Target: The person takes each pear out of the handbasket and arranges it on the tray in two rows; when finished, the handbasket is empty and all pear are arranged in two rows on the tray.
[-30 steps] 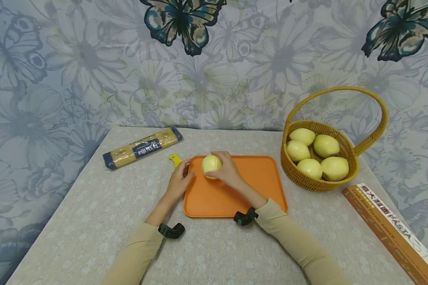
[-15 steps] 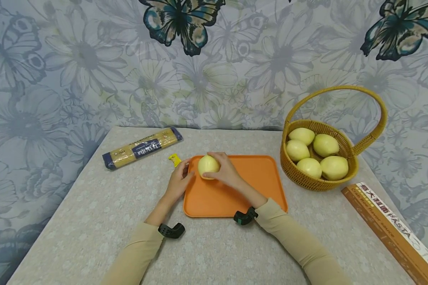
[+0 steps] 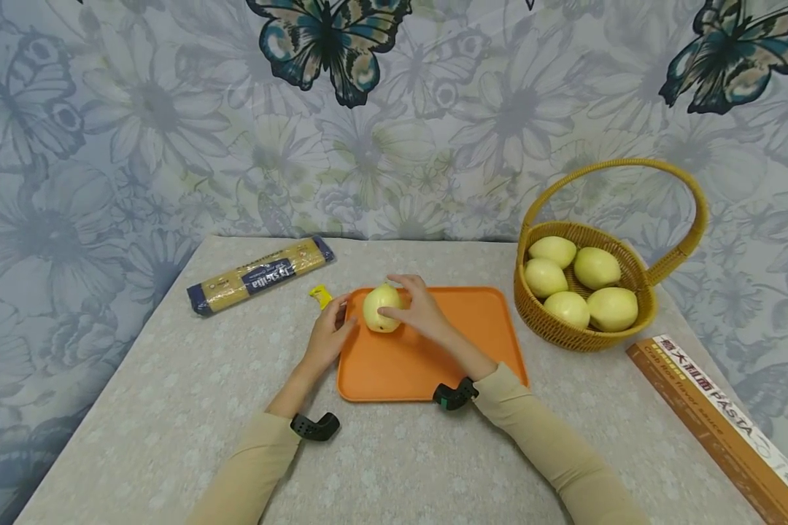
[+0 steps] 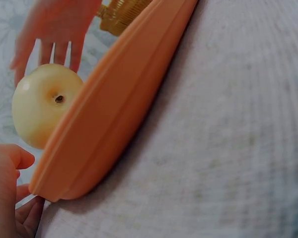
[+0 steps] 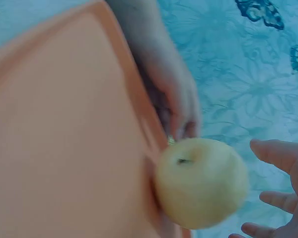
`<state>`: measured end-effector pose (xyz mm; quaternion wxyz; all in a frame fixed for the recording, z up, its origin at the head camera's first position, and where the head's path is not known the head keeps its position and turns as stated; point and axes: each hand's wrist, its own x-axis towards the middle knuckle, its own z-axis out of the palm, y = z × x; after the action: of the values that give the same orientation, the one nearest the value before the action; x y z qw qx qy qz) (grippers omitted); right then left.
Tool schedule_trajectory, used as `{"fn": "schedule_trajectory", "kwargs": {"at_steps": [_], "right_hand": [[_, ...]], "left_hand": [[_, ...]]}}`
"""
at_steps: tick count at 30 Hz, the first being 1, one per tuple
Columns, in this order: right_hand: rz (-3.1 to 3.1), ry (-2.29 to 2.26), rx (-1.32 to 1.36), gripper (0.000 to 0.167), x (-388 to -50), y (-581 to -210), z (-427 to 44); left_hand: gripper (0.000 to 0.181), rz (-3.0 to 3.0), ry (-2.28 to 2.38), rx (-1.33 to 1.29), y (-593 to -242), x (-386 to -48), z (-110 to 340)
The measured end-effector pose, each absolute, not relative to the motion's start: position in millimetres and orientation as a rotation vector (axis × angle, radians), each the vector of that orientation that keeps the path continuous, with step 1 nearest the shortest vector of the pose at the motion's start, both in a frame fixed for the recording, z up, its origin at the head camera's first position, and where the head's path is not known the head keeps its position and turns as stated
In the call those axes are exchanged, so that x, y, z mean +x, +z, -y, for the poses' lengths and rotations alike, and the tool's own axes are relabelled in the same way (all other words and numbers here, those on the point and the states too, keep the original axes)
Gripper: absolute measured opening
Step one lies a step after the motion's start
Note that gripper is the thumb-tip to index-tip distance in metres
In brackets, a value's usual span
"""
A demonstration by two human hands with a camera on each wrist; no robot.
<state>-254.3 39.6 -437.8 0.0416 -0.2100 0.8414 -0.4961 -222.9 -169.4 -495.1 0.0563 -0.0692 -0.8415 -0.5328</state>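
A pale yellow apple (image 3: 381, 308) sits on the left part of the orange tray (image 3: 433, 357), with its dark-centred hollow showing in both wrist views. My right hand (image 3: 422, 315) is spread just to the right of it. In the right wrist view a gap separates that hand's fingers (image 5: 280, 201) from the apple (image 5: 201, 183). At the tray's left edge, my left hand (image 3: 328, 332) holds the rim, thumb on the inner side and fingers outside. The left wrist view shows the thumb (image 4: 22, 156) near the tray's corner (image 4: 52, 191), with the other fingers beneath.
A wicker basket (image 3: 532, 317) with several similar fruits stands right of the tray. A long pasta box (image 3: 722, 426) lies at the right. A pasta packet (image 3: 263, 275) lies at the back left, and a small yellow object (image 3: 321, 295) is beside the left hand.
The apple has shifted left on the tray and turned slightly. My right hand has let go of it and drawn back a little to the right. The left hand has stayed put.
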Motion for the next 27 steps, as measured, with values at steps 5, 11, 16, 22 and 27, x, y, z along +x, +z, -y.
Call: {"fn": "schedule_trajectory", "kwargs": {"at_steps": [5, 11, 16, 22, 27], "right_hand": [[-2.6, -1.605, -0.577, 0.053, -261.6, -417.5, -65.7], [-2.661, -1.686, -0.469, 0.05, -270.7, -391.9, -122.4], [-2.741, -1.711, -0.342, 0.051, -272.2, -384.2, -176.0], [-2.782, -1.775, -0.083, 0.053, -271.3, -382.0, -228.0], [-2.804, -1.793, 0.041, 0.056, -272.4, -381.3, -254.1]], "left_hand": [[0.048, 2.557, -1.616, -0.189, -496.0, -221.1, 170.6], [0.049, 2.542, -1.613, -0.204, -496.4, -220.6, 170.7], [0.049, 2.543, -1.611, -0.216, -495.6, -221.6, 169.5], [0.048, 2.547, -1.624, -0.211, -495.7, -223.4, 168.2], [0.048, 2.542, -1.613, -0.209, -497.3, -224.1, 167.6]]}}
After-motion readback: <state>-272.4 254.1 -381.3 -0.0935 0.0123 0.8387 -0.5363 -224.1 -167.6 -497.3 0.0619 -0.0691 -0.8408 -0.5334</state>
